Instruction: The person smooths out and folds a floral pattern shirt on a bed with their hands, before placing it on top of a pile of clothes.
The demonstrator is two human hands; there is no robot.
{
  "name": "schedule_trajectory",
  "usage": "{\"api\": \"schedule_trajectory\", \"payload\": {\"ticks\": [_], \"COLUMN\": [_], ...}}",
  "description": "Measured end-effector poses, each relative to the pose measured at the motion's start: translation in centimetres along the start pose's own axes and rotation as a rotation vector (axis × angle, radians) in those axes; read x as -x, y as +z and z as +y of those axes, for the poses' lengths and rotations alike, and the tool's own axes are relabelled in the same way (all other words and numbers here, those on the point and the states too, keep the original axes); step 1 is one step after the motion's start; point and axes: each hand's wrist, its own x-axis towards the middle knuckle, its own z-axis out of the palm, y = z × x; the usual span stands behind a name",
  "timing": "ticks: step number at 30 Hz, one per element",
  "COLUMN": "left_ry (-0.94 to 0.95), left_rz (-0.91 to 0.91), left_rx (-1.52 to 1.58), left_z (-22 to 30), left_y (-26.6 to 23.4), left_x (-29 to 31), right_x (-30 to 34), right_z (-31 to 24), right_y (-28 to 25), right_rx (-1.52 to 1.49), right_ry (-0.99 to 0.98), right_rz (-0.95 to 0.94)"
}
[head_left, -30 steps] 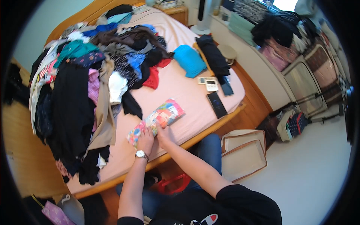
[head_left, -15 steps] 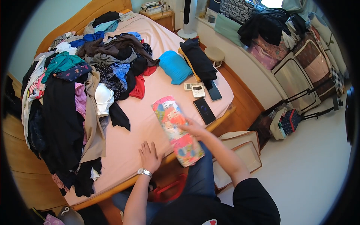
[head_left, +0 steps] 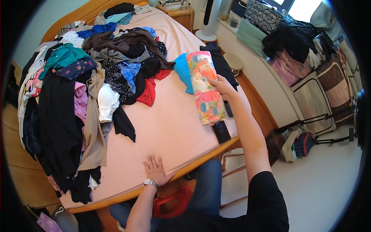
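My right hand (head_left: pixel 221 87) grips the right edge of a folded, brightly patterned cloth (head_left: pixel 203 83) in pink, orange and white, held up over the bed's right side. Behind it show part of a bright blue folded cloth (head_left: pixel 183 73) and a folded black garment (head_left: pixel 221 58). Just below its lower end lies a dark phone (head_left: pixel 221 133); a second phone (head_left: pixel 228 109) is mostly covered by my hand and arm. My left hand (head_left: pixel 157 170), with a watch at the wrist, rests flat on the pink bedsheet (head_left: pixel 166 127) near the front edge, fingers spread.
A big heap of mixed clothes (head_left: pixel 62 116) covers the bed's left side, with a white bra (head_left: pixel 108 102) at its edge. At the right stand a round stool (head_left: pixel 233 62), a folding cart (head_left: pixel 315 104) and fabric boxes (head_left: pixel 234 174). Under the bed edge is something red (head_left: pixel 174 203).
My right hand has carried the patterned cloth up and away from me, over the folded stack and phones. My left hand stays on the sheet. The view has shifted slightly.
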Motion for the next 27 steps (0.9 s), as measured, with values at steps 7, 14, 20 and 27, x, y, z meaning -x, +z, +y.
{"api": "schedule_trajectory", "payload": {"ticks": [7,14,20,27], "left_ry": [0.005,-0.022,-0.012,-0.006], "left_rz": [-0.017,-0.054,-0.100,-0.093], "left_rx": [-0.007,0.019,-0.012,0.031], "left_z": [-0.4,-1.6,-1.4,-1.3], "left_y": [0.4,0.7,1.1,1.2], "left_x": [-0.8,-0.4,-1.0,-1.2], "right_x": [-9.0,-13.1,-15.5,-12.2], "right_z": [-1.1,-3.2,1.5,1.9], "right_y": [2.1,2.9,2.1,4.5], "right_rx": [0.205,0.310,1.218,2.017], "right_ry": [-0.104,-0.075,-0.190,-0.961], "right_rz": [0.107,0.089,0.380,0.691]}}
